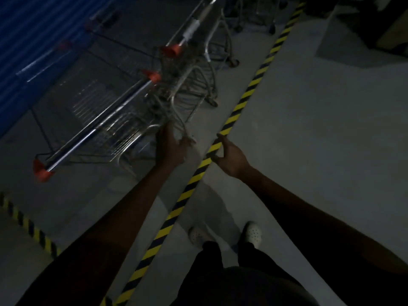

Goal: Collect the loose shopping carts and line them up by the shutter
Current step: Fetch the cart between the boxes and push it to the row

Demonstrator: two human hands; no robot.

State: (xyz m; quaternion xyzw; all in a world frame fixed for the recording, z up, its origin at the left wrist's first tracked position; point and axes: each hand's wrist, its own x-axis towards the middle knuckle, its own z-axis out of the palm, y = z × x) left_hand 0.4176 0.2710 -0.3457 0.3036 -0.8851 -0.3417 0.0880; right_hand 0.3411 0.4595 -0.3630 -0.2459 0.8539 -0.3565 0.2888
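Several shopping carts (pixel 132 115) stand nested in the upper left of the frame, beside the blue shutter (pixel 33 40), their handles capped in red. The left hand (pixel 170 146) reaches to the nearest cart's rear frame, fingers apart and straight; whether they touch it is unclear in the dark. The right hand (pixel 231 160) hangs over the yellow-black striped tape (pixel 249 93) on the floor, fingers loosely curled, holding nothing. White shoes (pixel 254 234) show at lower centre.

i stood on a dim grey floor (pixel 309 133); striped yellow-black hazard tape (pixel 237 109) ran diagonally across mid-frame.
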